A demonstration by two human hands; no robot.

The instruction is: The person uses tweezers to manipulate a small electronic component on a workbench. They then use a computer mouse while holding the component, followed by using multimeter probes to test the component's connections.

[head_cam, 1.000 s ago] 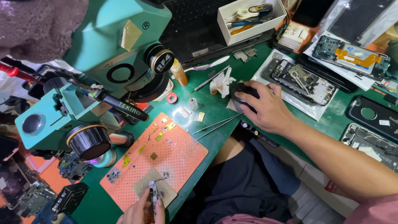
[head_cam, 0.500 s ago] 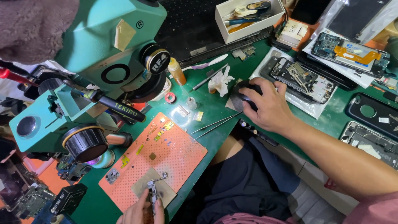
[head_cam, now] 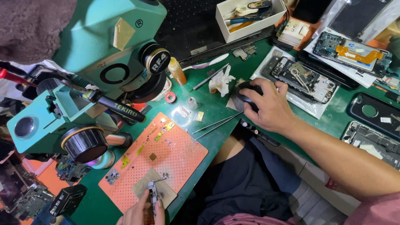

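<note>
The left hand (head_cam: 139, 213) rests at the near edge of the orange perforated silicone work mat (head_cam: 183, 156), its fingers closed in a pinch on a small narrow circuit board with bare metal contacts (head_cam: 153, 192). The board lies flat on a tan rectangular backing pad (head_cam: 143, 188) placed on the mat, near its front corner.

The right hand (head_cam: 266, 106) lies well apart, on the green bench surface (head_cam: 212, 109), curled over a small black rounded object (head_cam: 246, 96). The fingers wrap the top and sides of that object; what it is cannot be told, as the hand covers most of it.

Handling notes for the circuit board:
- Judged light and rigid, but thin and fragile. Flexing is likely to crack solder joints.
- Surface components appear small and exposed. Hold by the long edges only, as the pinch now does.
- The bare metal is probably slippery; the soft mat and pad should limit sliding.

Adjacent items: two thin steel tweezers (head_cam: 216, 124) lie crossed between the mat and the right hand. A teal stereo microscope (head_cam: 104, 50) stands over the far side of the mat. Opened phone chassis (head_cam: 304, 79) lie on the bench beyond the right hand.
</note>
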